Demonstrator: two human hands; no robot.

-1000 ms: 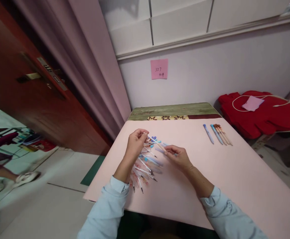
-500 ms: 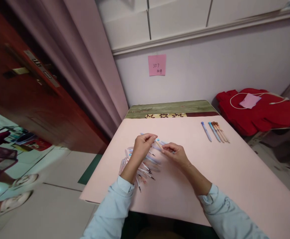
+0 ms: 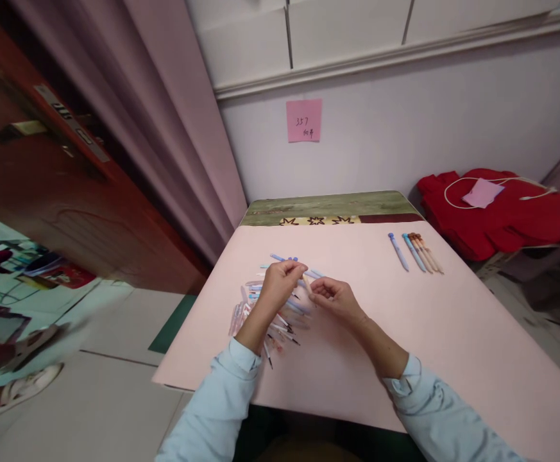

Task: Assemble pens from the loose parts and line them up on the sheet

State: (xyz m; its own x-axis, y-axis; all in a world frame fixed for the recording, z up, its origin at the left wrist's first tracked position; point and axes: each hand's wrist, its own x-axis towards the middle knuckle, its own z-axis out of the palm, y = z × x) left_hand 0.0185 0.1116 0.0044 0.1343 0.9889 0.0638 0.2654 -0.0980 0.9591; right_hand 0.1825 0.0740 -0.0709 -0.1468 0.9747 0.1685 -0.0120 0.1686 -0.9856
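A loose heap of pen parts (image 3: 260,308), thin refills and pastel barrels, lies on the pink table cover (image 3: 453,333) left of centre. My left hand (image 3: 280,285) hovers over the heap, its fingers pinched on one end of a beige pen barrel (image 3: 306,282). My right hand (image 3: 335,298) meets it from the right, fingers closed on the barrel's other end. Both hands touch at the barrel, just above the heap.
Several assembled pens (image 3: 414,252) lie side by side at the far right of the cover. A pink sticky note (image 3: 303,120) hangs on the wall. Red cloth (image 3: 501,215) with a white cable lies to the right. A dark wooden door (image 3: 43,160) stands at the left.
My hands have drawn together until the fingers meet at the barrel, and the long thin refill held out earlier no longer shows. The view shifted slightly.
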